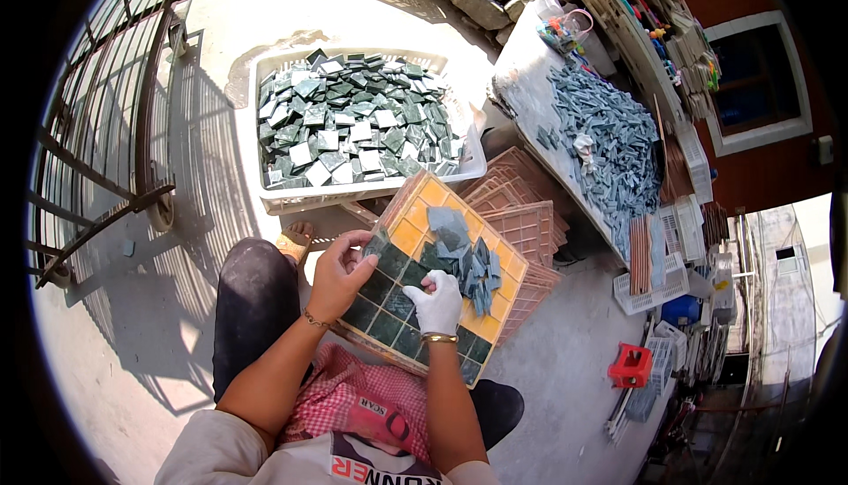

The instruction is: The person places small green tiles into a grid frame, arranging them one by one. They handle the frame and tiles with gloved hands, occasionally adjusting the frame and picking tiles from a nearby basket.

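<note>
A yellow grid tray [505, 264] rests tilted across my lap. Dark green square tiles [385, 328] fill its near and left cells, while the far and right cells show bare yellow. A loose heap of thin grey-blue stone strips [481, 277] lies on the tray, with a bigger flat grey stone piece [448, 225] at its far end. My left hand [340, 278], bare, grips the tray's left edge with the thumb over the tiles. Over the tiled cells beside the heap, my right hand [436, 303] wears a white glove, fingers pinched together; what they hold is hidden.
Beyond the tray stands a white plastic crate [256, 123] heaped with green square tiles. Reddish grid trays [521, 229] are stacked behind my tray. At right, a table [521, 87] bears a pile of stone strips [605, 132]. A metal-barred cart [146, 87] stands left; a red stool [630, 366] stands right.
</note>
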`<state>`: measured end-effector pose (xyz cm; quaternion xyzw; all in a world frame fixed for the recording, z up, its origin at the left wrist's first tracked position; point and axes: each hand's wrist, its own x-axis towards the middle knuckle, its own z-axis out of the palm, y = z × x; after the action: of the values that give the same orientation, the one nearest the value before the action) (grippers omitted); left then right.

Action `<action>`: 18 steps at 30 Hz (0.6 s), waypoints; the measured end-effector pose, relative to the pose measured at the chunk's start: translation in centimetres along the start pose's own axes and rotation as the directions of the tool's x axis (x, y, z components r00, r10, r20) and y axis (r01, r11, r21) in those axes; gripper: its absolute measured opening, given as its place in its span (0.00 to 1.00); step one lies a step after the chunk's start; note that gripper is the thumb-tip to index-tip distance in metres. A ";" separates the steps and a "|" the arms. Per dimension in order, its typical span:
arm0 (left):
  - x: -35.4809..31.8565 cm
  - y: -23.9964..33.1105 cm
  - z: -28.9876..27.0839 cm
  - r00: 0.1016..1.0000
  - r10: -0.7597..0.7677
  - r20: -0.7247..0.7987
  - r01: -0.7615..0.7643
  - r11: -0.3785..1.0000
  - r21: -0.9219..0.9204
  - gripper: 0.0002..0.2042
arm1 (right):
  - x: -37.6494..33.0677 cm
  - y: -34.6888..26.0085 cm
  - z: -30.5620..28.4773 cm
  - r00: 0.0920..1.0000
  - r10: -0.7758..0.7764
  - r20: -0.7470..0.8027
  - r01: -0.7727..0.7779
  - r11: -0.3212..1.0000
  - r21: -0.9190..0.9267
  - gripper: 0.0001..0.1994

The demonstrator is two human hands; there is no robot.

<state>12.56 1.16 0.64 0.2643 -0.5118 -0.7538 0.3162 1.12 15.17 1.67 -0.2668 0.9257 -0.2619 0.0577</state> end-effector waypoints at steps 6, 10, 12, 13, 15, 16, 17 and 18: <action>-0.2 0.4 -0.4 1.000 0.023 -0.009 -0.023 0.999 0.042 0.17 | 0.8 1.4 -1.9 0.978 -0.071 0.197 0.073 0.997 -0.005 0.15; -0.6 1.4 -0.4 0.996 0.051 0.073 -0.069 0.962 0.264 0.19 | -0.4 3.3 -1.4 0.981 -0.195 0.000 0.189 0.953 -0.237 0.08; -0.7 1.4 -0.1 0.988 0.072 0.139 -0.115 0.936 0.332 0.20 | -0.3 3.5 -0.6 0.968 -0.232 -0.095 0.190 0.927 -0.323 0.06; -0.8 1.2 0.0 0.982 0.067 0.176 -0.128 0.924 0.361 0.20 | -0.1 3.6 -0.3 0.956 -0.251 -0.152 0.192 0.927 -0.322 0.05; -0.9 1.7 0.2 0.965 0.014 0.263 -0.132 0.891 0.434 0.21 | 0.3 3.8 -0.1 0.957 -0.256 -0.135 0.203 0.926 -0.318 0.06; -1.1 1.5 0.4 0.952 0.004 0.306 -0.153 0.871 0.467 0.21 | 0.4 4.0 -0.2 0.958 -0.259 -0.127 0.208 0.926 -0.316 0.07; -1.4 1.2 0.4 0.940 -0.007 0.341 -0.174 0.849 0.498 0.22 | 0.3 3.5 -0.4 0.958 -0.263 -0.119 0.215 0.926 -0.311 0.10; -1.5 0.9 0.4 0.927 -0.019 0.374 -0.196 0.826 0.528 0.23 | 0.3 3.4 -0.4 0.950 -0.285 -0.128 0.230 0.915 -0.332 0.11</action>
<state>13.51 2.27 1.73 0.1761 -0.7701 -0.5918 0.1606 -0.83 17.68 0.29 -0.3685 0.9135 -0.1395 -0.1010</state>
